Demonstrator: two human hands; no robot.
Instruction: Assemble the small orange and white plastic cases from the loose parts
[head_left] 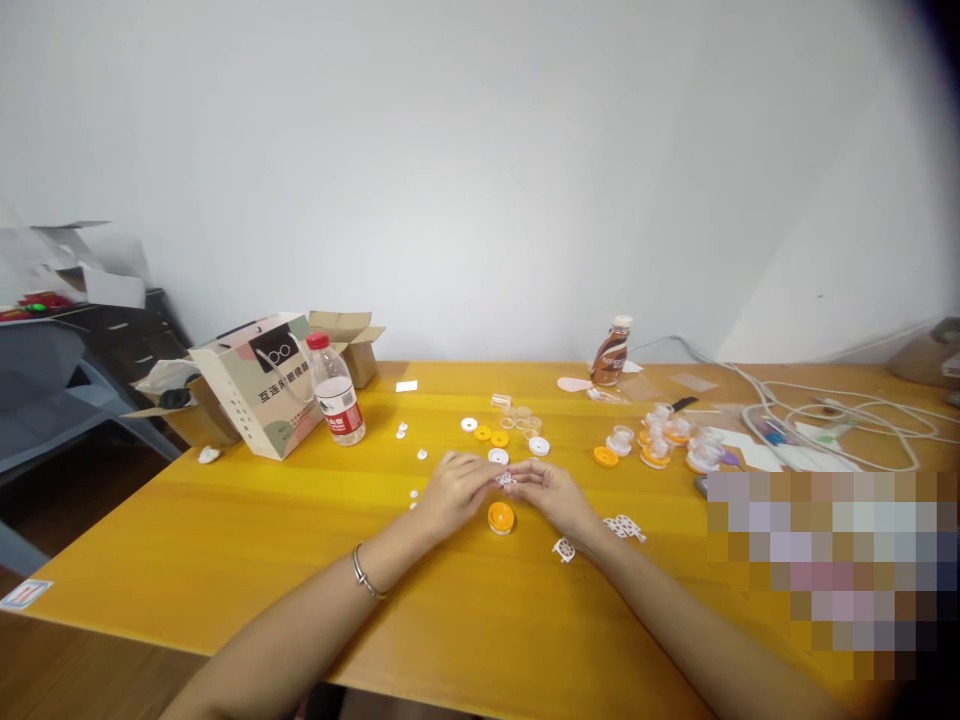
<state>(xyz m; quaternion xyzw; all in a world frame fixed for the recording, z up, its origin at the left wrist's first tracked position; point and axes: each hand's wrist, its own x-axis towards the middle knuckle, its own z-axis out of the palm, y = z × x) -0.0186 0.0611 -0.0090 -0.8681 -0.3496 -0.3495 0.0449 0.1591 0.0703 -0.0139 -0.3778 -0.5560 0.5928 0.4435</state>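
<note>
Left hand point(456, 494): fingertips pinched narrow on the white bit point(505, 479); a silver band point(365, 573) goes round the wrist.
Right hand point(553, 497): finger and thumb pinched on the same white bit.
White bit: in the middle, where the two hands meet (it looks full of little holes).
Cup point(501, 516): orange, on the table just on the near side of the hands.
Discs point(481, 434): white and yellow, lying just past the hands, with clear rings point(523, 418) beside them.
Cutouts point(625, 527): white and flat, near the right arm.
Table point(450, 630): yellow-brown wood, a bit shiny, with a sticker point(26, 595) on its left corner.
Left side: a red-capped bottle point(337, 395), a paper bag point(274, 395) and an open box point(364, 358).
Right side: a brown bottle point(610, 355), and white cords point(832, 395) in loops (the near corner is blurred into squares, so I can't tell what's there).
Wall point(450, 180): plain, pale grey, behind the table.
Floor point(82, 665): dark brown, past the table's left edge.
</note>
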